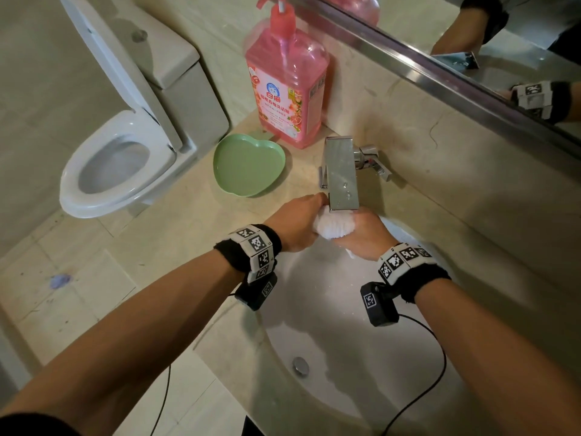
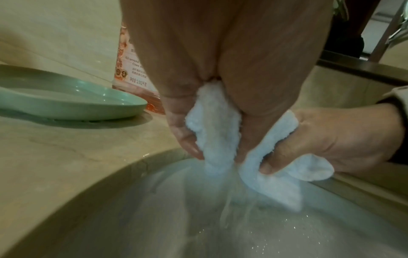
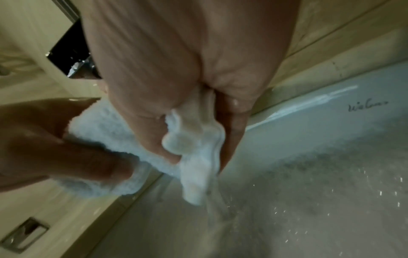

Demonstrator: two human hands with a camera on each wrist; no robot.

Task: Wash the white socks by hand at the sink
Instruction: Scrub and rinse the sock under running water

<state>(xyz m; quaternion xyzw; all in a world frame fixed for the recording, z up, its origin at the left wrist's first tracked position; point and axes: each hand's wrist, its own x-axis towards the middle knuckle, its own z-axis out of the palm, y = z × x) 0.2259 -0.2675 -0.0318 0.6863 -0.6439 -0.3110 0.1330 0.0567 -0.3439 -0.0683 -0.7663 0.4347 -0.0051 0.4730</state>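
Gripping the white socks [image 1: 333, 226] from both ends, I hold them bunched just under the spout of the chrome faucet [image 1: 341, 174], above the back of the white sink [image 1: 345, 325]. My left hand [image 1: 297, 223] comes in from the left with its knuckles up and its fingers [image 2: 181, 132] curled round one end of the wet cloth. My right hand [image 1: 364, 236] meets it from the other side, fingers wrapped over the other end, thumb pressed into the fabric. Both wrists angle inward, so the two hands nearly touch around the bundle (I cannot tell whether it is one sock or two). From the left wrist view, loose ends of the cloth hang below my fists and water runs off them into the basin; droplets speckle the bowl. Both forearms reach forward over the front rim, each carrying a black band with checkered markers.

On the tabletop [image 1: 195, 234] to the left of the faucet sits a green heart-shaped dish [image 1: 248, 165], and just behind it stands a pink pump bottle [image 1: 287, 86] against the wall. Further left is a toilet [image 1: 125, 152] with its lid raised. A mirror [image 1: 503, 42] runs along the wall above the faucet.
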